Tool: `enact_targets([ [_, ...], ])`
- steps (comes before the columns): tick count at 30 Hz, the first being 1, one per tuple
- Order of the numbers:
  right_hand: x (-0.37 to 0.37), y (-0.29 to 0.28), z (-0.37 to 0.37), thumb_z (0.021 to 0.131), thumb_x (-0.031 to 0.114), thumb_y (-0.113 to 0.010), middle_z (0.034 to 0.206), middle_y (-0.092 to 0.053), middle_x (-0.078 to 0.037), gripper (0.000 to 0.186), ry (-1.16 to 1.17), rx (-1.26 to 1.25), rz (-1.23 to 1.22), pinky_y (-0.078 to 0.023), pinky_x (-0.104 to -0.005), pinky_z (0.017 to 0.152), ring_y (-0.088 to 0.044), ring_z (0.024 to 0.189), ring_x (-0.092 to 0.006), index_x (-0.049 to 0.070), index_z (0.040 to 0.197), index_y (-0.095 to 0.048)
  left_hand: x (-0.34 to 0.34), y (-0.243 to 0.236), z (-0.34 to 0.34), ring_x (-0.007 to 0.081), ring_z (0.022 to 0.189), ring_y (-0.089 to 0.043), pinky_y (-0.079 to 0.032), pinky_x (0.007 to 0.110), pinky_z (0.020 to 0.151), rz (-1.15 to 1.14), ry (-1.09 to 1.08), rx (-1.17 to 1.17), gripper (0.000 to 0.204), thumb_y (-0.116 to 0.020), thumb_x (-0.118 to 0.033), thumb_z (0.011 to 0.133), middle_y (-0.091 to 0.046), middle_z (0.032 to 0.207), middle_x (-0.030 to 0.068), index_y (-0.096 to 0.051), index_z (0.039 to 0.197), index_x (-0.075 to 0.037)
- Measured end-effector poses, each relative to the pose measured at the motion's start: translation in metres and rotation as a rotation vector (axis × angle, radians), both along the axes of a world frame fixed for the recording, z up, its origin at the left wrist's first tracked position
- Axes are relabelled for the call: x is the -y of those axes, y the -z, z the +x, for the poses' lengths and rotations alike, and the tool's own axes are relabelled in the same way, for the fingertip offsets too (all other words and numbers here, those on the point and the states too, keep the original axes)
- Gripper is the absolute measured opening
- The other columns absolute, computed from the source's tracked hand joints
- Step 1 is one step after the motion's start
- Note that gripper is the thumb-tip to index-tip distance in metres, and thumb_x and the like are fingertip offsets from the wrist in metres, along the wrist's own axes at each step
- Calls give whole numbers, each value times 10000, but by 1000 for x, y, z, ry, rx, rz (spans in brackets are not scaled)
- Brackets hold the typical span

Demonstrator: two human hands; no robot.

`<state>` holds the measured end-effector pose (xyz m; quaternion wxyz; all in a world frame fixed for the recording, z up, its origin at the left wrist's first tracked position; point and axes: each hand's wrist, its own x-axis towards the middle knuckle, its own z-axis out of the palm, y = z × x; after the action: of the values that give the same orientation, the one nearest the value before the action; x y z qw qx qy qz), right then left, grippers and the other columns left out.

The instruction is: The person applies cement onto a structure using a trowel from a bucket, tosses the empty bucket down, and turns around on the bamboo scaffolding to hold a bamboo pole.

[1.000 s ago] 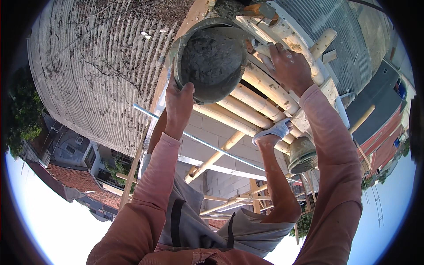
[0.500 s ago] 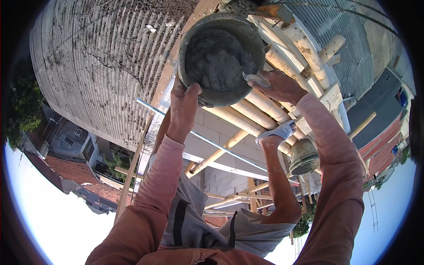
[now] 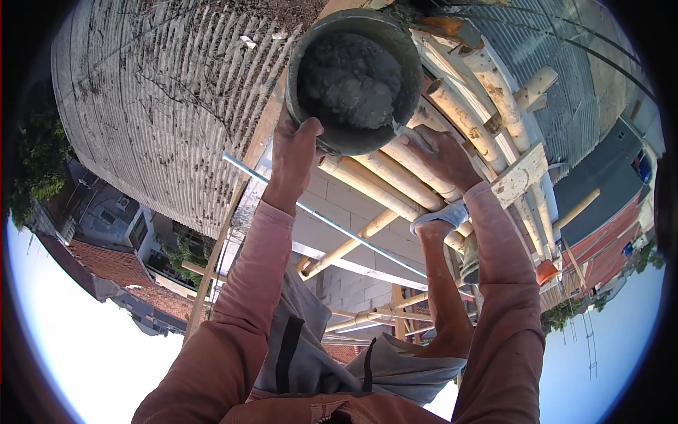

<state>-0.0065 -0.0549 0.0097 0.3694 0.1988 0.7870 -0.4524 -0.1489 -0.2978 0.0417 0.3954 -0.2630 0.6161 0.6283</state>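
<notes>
A round bucket point(image 3: 353, 78) of wet grey mortar is at the top centre, tilted over bamboo poles. My left hand point(image 3: 295, 152) grips its lower left side, thumb on the rim. My right hand point(image 3: 438, 152) is closed on a small tool, probably a trowel, whose end touches the bucket's lower right rim; its shape is mostly hidden. Bamboo poles point(image 3: 381, 177) lie beneath the bucket and right hand. My foot in a pale shoe point(image 3: 441, 212) rests on the poles.
A corrugated roof point(image 3: 155, 120) spreads at the left, another point(image 3: 537, 56) at the upper right. A light blue pipe point(image 3: 332, 222) crosses below by a block wall. A board point(image 3: 522, 173) lies across the poles. A second bucket point(image 3: 470, 254) is partly behind my right arm; a red object point(image 3: 545, 270) is beside it.
My right hand has moved down and left toward the bucket's lower rim. The bucket has shifted right and upward in view; more bamboo and the red object now show at the right.
</notes>
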Motion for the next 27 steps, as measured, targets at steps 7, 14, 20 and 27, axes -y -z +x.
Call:
enact_targets([
  [7, 18, -19, 16, 975, 519, -630, 665, -643, -182, 511, 301, -9, 30, -494, -450, 613, -642, 609, -365, 9, 981, -661, -1, 2, -12, 176, 819, -692, -662, 334, 637, -110, -105, 12, 300, -583, -42, 857, -631, 1021, 60, -596, 1155, -73],
  [14, 35, -66, 18, 1042, 400, -594, 639, -531, 4, 383, 795, 102, -231, -346, -233, 419, -459, 477, -46, 26, 968, -631, 15, 8, -23, 205, 862, -689, -650, 380, 715, -131, -46, 17, 373, -586, -46, 854, -615, 1002, 56, -544, 1222, -94],
  [20, 30, -92, -14, 1024, 450, -602, 595, -515, 7, 426, 1054, 173, -259, -345, -247, 404, -452, 438, -72, 47, 889, -624, 25, 10, -28, 224, 867, -703, -653, 400, 728, -106, -115, 4, 386, -585, -41, 838, -630, 1042, 88, -533, 1218, -82],
  [27, -40, 34, -156, 1015, 135, -519, 842, -535, -97, 91, 1616, 183, -838, -507, -350, 604, -559, 711, -200, 45, 1025, -514, 22, 11, -29, 241, 851, -711, -656, 396, 714, -145, -152, 41, 347, -584, -30, 832, -640, 1035, 115, -547, 1177, -44],
])
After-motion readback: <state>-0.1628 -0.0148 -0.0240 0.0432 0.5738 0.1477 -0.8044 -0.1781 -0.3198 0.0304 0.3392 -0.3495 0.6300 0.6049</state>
